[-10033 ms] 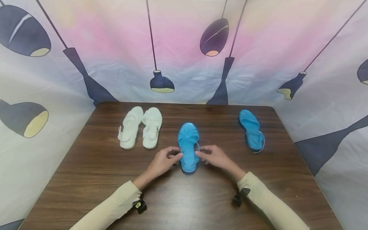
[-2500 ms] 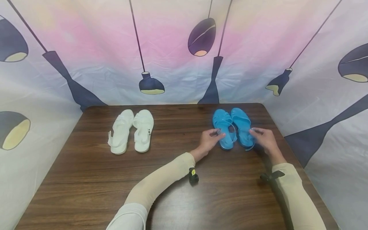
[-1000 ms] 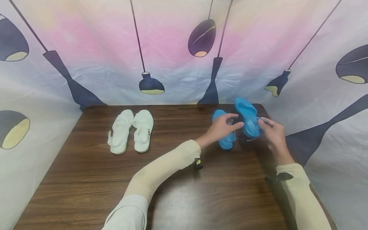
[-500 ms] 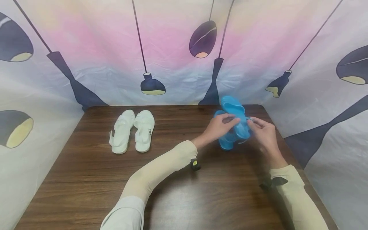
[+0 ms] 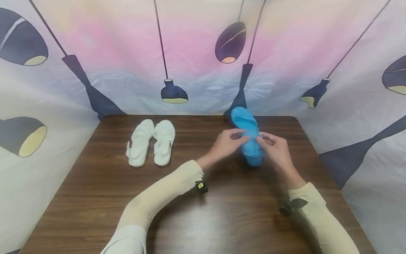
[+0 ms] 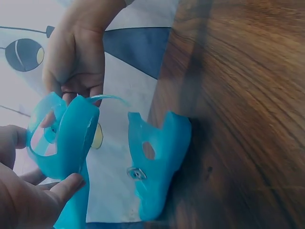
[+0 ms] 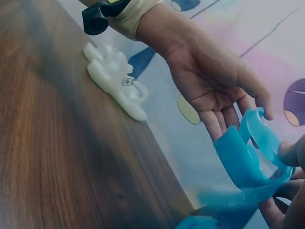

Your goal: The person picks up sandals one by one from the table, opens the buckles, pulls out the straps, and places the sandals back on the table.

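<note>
A blue sandal (image 5: 242, 118) is held up between both hands above the right part of the table. The left hand (image 5: 226, 144) grips its left side, with the thumb and fingers on the sole and strap in the left wrist view. On the other side the right hand (image 5: 276, 150) pinches the strap near the buckle. The second blue sandal (image 6: 164, 148) rests on the table below; the raised one hides most of it in the head view. A thin loose strap end (image 6: 109, 98) sticks out from the held sandal.
Two white sandals (image 5: 141, 143) stand side by side at the back left of the brown wooden table (image 5: 203, 218). Behind and beside the table hangs a cloth (image 5: 203, 46) printed with lamps. Small black cameras (image 5: 201, 186) are strapped at both wrists.
The pair of blue sandals was side by side; the right hand has lifted one and carried it left over the other. The left hand has let go of the other and taken hold of this one.
</note>
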`<state>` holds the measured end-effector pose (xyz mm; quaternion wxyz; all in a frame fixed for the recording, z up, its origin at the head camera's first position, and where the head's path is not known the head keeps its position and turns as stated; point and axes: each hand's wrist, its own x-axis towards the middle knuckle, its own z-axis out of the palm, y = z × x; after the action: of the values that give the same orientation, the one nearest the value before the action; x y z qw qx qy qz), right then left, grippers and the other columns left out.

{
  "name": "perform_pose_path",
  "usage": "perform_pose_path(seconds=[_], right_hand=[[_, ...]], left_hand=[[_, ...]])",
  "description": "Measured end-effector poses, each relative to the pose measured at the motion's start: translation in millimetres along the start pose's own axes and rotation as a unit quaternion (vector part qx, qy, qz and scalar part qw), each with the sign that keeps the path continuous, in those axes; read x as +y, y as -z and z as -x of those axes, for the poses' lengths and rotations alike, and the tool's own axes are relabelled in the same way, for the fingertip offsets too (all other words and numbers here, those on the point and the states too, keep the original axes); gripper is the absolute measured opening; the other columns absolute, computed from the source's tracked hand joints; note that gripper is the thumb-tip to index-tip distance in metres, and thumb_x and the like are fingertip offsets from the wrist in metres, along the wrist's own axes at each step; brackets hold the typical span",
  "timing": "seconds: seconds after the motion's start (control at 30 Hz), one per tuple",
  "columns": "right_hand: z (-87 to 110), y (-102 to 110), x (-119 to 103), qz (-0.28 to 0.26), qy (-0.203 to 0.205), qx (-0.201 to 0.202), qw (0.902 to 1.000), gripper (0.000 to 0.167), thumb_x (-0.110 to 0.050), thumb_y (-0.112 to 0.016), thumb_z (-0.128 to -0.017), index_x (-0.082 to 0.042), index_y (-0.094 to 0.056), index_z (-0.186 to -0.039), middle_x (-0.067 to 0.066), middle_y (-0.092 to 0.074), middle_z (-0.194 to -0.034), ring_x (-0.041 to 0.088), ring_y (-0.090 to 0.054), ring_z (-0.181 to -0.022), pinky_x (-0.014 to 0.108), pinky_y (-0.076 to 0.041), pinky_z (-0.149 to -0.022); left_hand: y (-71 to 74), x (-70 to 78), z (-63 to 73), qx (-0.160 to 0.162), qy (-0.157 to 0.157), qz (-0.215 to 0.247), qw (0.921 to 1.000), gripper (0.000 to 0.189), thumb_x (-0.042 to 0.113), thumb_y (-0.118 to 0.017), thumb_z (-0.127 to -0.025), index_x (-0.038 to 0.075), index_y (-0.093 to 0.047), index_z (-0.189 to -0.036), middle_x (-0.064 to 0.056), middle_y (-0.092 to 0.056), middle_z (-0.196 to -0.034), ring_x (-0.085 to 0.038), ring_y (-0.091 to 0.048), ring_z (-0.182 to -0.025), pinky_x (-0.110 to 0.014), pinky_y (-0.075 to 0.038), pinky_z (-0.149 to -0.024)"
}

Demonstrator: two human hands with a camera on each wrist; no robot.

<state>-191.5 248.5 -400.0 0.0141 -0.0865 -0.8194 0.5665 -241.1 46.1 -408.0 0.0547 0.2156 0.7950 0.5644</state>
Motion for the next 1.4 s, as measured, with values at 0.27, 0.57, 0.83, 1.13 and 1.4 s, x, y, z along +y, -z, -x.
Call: perform_pose_path(seconds=[0.27,0.57,0.83,1.13,1.4], right_hand=[[-2.7,-18,1,0.011,-0.002,-0.047,0.9988,0.068,-0.051,-0.071,-0.094,-0.009,-0.058,-0.145,0.018,-0.058,-0.145,0.033,-0.054,-0.136,0.053,-0.042,-0.112],[-1.4,-43,2,0.004,0.026,-0.094,0.9953,0.066,-0.049,-0.076,-0.090,-0.007,-0.063,-0.139,0.016,-0.064,-0.137,0.031,-0.061,-0.128,0.049,-0.052,-0.102],[-1.7,-65,8,-0.003,0.042,-0.128,0.9908,0.059,-0.043,-0.076,-0.092,-0.006,-0.065,-0.137,0.017,-0.066,-0.134,0.031,-0.064,-0.124,0.047,-0.056,-0.097],[1.0,-87,15,0.005,0.035,-0.143,0.9891,0.057,-0.043,-0.077,-0.091,-0.007,-0.067,-0.134,0.015,-0.065,-0.136,0.031,-0.063,-0.125,0.048,-0.054,-0.099],[2.8,-101,23,0.004,0.016,-0.151,0.9883,0.053,-0.042,-0.077,-0.092,-0.010,-0.068,-0.133,0.014,-0.067,-0.133,0.029,-0.066,-0.120,0.045,-0.057,-0.094]], left_hand=[[17.7,-14.6,17.3,0.010,0.003,0.020,0.9997,0.044,0.039,-0.071,-0.097,0.012,-0.069,-0.131,-0.005,-0.069,-0.131,-0.017,-0.067,-0.119,-0.033,-0.057,-0.094],[40.0,-31.6,38.4,0.023,0.001,0.027,0.9994,0.041,0.032,-0.072,-0.097,0.009,-0.068,-0.131,-0.007,-0.068,-0.133,-0.021,-0.066,-0.122,-0.037,-0.056,-0.097],[55.3,-46.3,59.0,0.028,0.026,0.043,0.9983,0.041,0.030,-0.073,-0.096,0.007,-0.068,-0.130,-0.010,-0.068,-0.132,-0.024,-0.065,-0.122,-0.039,-0.056,-0.097],[64.4,-63.5,72.5,0.033,0.056,0.061,0.9960,0.039,0.026,-0.072,-0.096,0.007,-0.067,-0.130,-0.011,-0.067,-0.132,-0.026,-0.065,-0.122,-0.039,-0.057,-0.096],[67.1,-75.9,80.6,0.038,0.067,0.070,0.9946,0.039,0.022,-0.073,-0.095,0.004,-0.067,-0.129,-0.015,-0.068,-0.129,-0.029,-0.067,-0.119,-0.039,-0.057,-0.096]])
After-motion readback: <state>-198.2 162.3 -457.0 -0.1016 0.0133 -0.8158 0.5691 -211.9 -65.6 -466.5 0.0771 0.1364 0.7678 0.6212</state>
